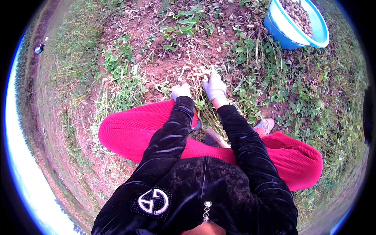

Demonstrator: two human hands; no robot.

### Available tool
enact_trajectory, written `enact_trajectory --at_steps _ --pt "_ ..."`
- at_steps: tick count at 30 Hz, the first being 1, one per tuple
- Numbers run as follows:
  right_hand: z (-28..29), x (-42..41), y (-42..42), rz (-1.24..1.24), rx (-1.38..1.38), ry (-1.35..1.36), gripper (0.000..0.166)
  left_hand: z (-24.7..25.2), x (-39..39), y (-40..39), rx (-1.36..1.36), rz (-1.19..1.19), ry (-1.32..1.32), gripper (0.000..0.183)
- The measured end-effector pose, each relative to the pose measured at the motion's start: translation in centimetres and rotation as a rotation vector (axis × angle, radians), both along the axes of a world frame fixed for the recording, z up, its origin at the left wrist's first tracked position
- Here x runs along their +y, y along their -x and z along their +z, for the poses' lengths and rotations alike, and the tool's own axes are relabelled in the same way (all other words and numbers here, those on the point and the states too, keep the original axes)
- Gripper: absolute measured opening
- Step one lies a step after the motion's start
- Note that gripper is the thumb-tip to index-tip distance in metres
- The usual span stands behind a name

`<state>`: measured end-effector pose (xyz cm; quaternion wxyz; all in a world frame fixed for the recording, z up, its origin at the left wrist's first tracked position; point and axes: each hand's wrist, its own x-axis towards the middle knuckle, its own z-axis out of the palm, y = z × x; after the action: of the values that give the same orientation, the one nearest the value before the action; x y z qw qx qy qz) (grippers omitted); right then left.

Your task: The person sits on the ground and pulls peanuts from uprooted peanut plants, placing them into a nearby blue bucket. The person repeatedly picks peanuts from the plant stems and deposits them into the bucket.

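My left hand (181, 90), in a pale glove, has its fingers curled at the left edge of a bundle of uprooted peanut plants (202, 95). What lies inside those fingers is hidden. On the bundle's other side, my gloved right hand (215, 86) touches the root end, thumb apart from the fingers. Pale peanut pods (205, 70) cluster at its fingertips; whether it grips any is too small to tell. The stems run back between my legs toward my feet.
A blue plastic basin (286, 38) holding many peanuts (298, 17) stands tilted at the upper right. Between my legs shows a wooden piece (217, 137). Leafy green plants (185, 25) and reddish soil (164, 66) surround me. My shoe (265, 124) rests at the right.
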<state>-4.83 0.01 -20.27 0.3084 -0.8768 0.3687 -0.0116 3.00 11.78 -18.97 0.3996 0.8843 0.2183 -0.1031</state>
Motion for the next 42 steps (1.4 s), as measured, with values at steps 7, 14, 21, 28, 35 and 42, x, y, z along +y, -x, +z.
enact_trajectory --at_steps 7,14,21,28,35,42 --pt "-1.6 -0.2 0.4 0.006 -0.049 0.052 0.027 5.1 -7.0 -0.3 -0.144 -0.882 0.227 0.025" --pt "-0.6 -1.8 1.9 -0.166 -0.403 -0.09 0.028 0.2 -5.0 0.3 0.039 -0.966 0.144 0.026" --pt "-1.6 -1.0 1.3 -0.521 -0.665 -0.961 0.016 1.7 -4.5 1.2 0.019 -1.048 -0.231 0.029" --pt "-3.8 -2.7 0.8 -0.779 -0.701 -1.736 0.015 0.3 -3.8 2.3 -0.068 -1.035 0.075 0.02" --pt "-0.5 -7.3 2.9 -0.582 -1.047 -1.954 0.019 -3.1 -0.8 1.0 0.042 -0.815 0.203 0.013" --pt "1.8 -7.1 -1.3 -0.156 -0.408 -0.854 0.027 -0.7 -2.4 2.1 -0.073 -0.924 0.061 0.019"
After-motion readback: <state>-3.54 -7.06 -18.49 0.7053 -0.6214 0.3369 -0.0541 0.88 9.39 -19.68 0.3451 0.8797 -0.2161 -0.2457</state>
